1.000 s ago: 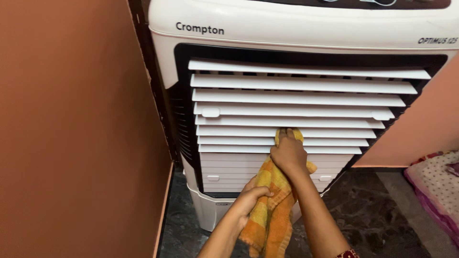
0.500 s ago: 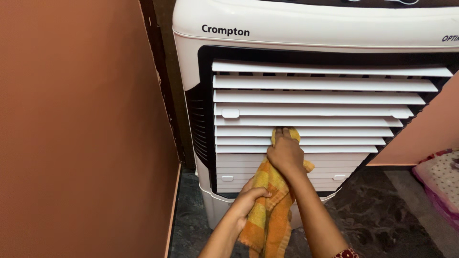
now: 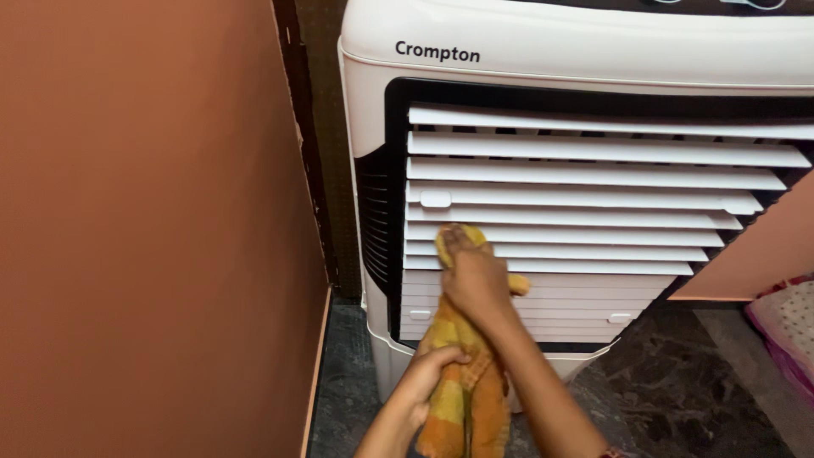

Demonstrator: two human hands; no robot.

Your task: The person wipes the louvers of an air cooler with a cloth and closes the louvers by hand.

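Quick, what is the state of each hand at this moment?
Left hand: closed, gripping the hanging lower part of the yellow cloth.
Right hand: closed on the upper part of the cloth, pressing it against the slats of the white cooler.

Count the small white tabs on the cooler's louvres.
4: upper-left tab, upper-right tab, lower-left tab, lower-right tab. The orange cloth and right hand may hide more.

Wall (image 3: 153,220) left — cooler (image 3: 585,59) right
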